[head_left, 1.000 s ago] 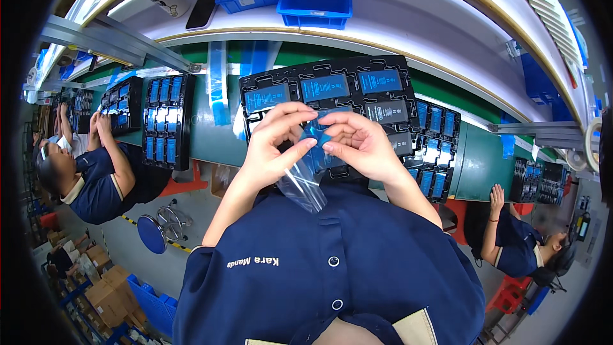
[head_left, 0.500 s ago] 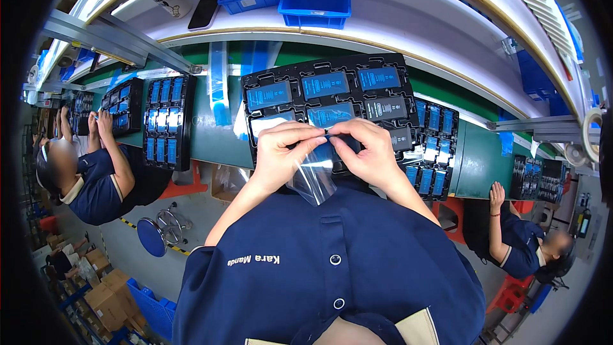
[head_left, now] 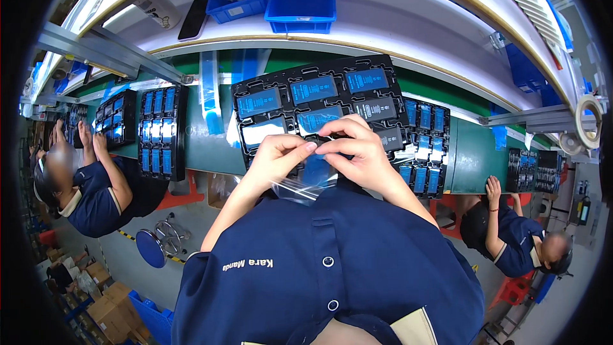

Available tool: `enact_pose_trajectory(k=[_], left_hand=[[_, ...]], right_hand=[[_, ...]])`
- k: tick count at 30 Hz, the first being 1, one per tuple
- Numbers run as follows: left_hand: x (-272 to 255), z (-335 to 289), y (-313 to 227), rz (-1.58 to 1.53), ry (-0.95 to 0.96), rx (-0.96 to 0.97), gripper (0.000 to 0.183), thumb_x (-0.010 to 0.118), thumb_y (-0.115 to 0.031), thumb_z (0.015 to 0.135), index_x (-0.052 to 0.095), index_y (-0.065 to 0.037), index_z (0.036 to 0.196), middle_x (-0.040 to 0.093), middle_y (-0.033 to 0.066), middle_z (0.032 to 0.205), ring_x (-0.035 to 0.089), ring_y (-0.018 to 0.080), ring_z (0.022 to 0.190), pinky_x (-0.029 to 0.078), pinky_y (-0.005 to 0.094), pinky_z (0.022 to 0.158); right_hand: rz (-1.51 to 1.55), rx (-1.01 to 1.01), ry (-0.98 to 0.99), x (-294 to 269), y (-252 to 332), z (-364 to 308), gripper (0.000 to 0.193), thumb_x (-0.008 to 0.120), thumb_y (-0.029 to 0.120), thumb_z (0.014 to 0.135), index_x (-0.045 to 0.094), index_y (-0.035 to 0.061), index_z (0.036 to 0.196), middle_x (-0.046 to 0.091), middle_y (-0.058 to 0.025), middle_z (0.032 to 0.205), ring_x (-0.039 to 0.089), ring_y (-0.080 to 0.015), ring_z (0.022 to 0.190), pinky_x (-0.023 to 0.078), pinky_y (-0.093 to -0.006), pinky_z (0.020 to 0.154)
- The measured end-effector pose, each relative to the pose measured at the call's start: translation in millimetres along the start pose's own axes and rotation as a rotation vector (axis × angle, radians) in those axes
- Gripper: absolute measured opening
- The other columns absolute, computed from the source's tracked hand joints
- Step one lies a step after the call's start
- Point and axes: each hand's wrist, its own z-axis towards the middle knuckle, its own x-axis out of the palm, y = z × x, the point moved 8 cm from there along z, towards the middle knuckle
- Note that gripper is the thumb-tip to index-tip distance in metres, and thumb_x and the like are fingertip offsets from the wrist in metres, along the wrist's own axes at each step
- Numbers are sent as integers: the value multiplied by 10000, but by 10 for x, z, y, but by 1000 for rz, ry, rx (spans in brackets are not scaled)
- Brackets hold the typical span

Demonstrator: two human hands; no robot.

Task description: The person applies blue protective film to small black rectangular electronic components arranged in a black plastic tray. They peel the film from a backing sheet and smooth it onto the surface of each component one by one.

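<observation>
My left hand and my right hand meet in front of my chest, both closed, thumbs against fingers. Between them they pinch the top of a clear plastic film, which hangs below with a bluish area near my fingertips. Just beyond my hands lies a black tray of flat batteries. Most cells carry a blue face, like the blue battery in the back row. Toward the right, a dark grey battery shows no blue. My hands hide part of the tray's near row.
More battery trays stand left and right on the green bench. Blue bins and a phone sit on the shelf beyond. Co-workers sit on both sides. A round stool stands behind at left.
The film has swung from hanging at a slant to a lower, more bunched position. My hands have come slightly nearer my chest, fingers still pinched together. The whole view has shifted a little.
</observation>
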Motion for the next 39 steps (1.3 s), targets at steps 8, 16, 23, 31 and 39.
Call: enact_pose_trajectory(k=[8,16,23,31,39], left_hand=[[-1417,-239,257,153,-741,49,232,612,-213,944,683,-17,841,647,12,716,526,36,602,394,191,540],[-2704,-1298,1759,-124,-1018,-232,230,608,-264,954,638,-37,944,672,29,781,488,16,499,331,155,416],[-2414,-2793,3663,-782,-1080,-515,226,598,-220,948,591,-21,1054,681,104,999,668,160,799,571,233,703],[-2119,-3781,4612,-890,-1434,-854,348,578,-357,913,587,-180,1212,379,22,1477,416,203,1270,404,328,934],[-2411,-3365,4231,-708,-1549,-701,208,633,-163,886,628,-41,1054,645,91,973,592,155,693,485,274,525]], right_hand=[[105,11,-77,-385,-223,-113,143,730,-1,718,740,60,847,689,-65,914,639,-227,927,495,-353,857],[402,535,-573,-1003,-1211,-523,213,675,-39,841,671,-25,1053,692,-70,929,656,-102,809,525,-219,717],[364,528,-498,-963,-1236,-465,268,702,-47,815,644,-38,1077,679,-59,895,629,-74,762,506,-193,685],[326,549,-481,-980,-1281,-463,272,714,-19,814,645,-16,1076,661,-26,898,614,-62,760,480,-184,656],[298,479,-520,-1046,-1323,-550,285,707,-15,827,632,-9,1102,656,-4,877,578,-38,740,432,-158,640]])
